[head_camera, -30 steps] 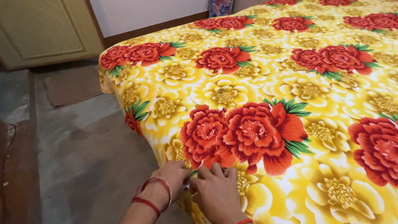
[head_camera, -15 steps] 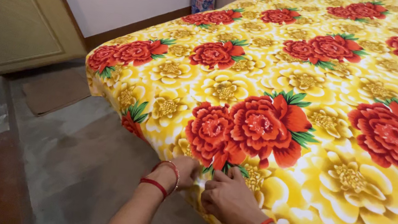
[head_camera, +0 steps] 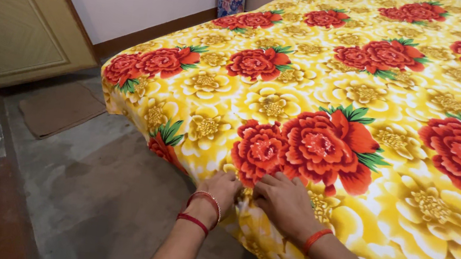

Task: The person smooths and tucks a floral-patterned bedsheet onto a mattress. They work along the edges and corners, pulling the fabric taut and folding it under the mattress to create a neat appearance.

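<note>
Bedsheet (head_camera: 362, 105), yellow with red flowers, covers the bed and drapes over its near edge. Left hand (head_camera: 222, 188) and right hand (head_camera: 285, 202) sit side by side there, fingers (head_camera: 271, 181) curled closed, pinching the cloth, apparently to straighten it. Beyond lie the grey floor (head_camera: 88, 188), a doormat (head_camera: 60, 108) and a wooden door (head_camera: 15, 21).

A yellow cotton bedsheet printed with large red and gold flowers (head_camera: 316, 99) lies spread flat and smooth over the bed, its near edge draping over the side, where the cloth bunches into small folds.
</note>
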